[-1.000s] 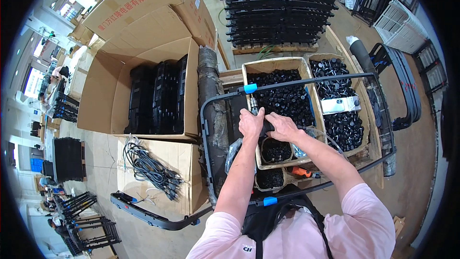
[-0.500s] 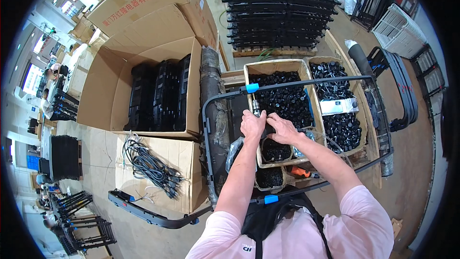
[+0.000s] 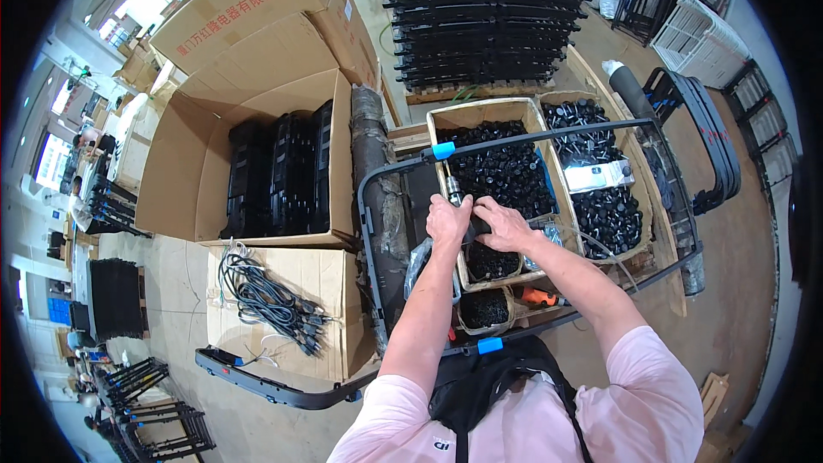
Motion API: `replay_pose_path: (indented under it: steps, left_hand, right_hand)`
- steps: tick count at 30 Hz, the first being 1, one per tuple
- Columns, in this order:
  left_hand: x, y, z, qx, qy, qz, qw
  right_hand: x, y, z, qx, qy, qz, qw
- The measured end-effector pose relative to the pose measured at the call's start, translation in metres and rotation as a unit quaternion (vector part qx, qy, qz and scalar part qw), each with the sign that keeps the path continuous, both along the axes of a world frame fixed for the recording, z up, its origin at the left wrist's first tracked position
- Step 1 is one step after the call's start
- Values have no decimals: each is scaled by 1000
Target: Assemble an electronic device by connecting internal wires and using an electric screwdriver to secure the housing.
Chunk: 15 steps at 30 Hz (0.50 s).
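Both my hands are closed around a dark drill (image 3: 454, 187) with a silver chuck, whose front end points away from me toward a large black frame (image 3: 557, 135). My left hand (image 3: 447, 220) wraps the drill behind the chuck. My right hand (image 3: 506, 229) grips its rear body, which is partly hidden by the fingers. The frame has rounded corners and blue clips (image 3: 443, 151) on its far and near rails; it lies across the parts bins. Whether the drill's tip touches the far rail is too small to tell.
Below the frame, cardboard bins hold black round-headed parts (image 3: 501, 159) and small screws (image 3: 485, 309). An orange-and-black tool (image 3: 540, 297) lies beside them. Left are an open carton (image 3: 176, 173) with black panels and bundled cables (image 3: 270, 300). Stacked black frames (image 3: 480, 26) stand beyond.
The whole view has shifted slightly. More of the drill's silver chuck shows in front of my left hand. Both hands keep their hold on the drill.
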<state>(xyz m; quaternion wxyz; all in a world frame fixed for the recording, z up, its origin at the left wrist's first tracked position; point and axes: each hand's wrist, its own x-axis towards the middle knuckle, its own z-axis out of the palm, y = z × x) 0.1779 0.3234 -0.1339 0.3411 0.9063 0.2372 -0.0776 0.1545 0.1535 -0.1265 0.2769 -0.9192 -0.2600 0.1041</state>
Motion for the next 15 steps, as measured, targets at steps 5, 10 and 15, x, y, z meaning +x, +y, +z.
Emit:
replay_pose_path:
  steps: [5,10,15]
  left_hand:
    - [-37,3,20,-37,-10,-25,999]
    - [-134,-8,51,-218,-80,25,972]
    - [-272,-36,66,-299,-163,33,940]
  right_hand:
    - [-38,-5,22,10,-24,-1,1000]
    - [-121,-23,72,43,-121,18,992]
    - [-246,-41,94,84,-127,37,988]
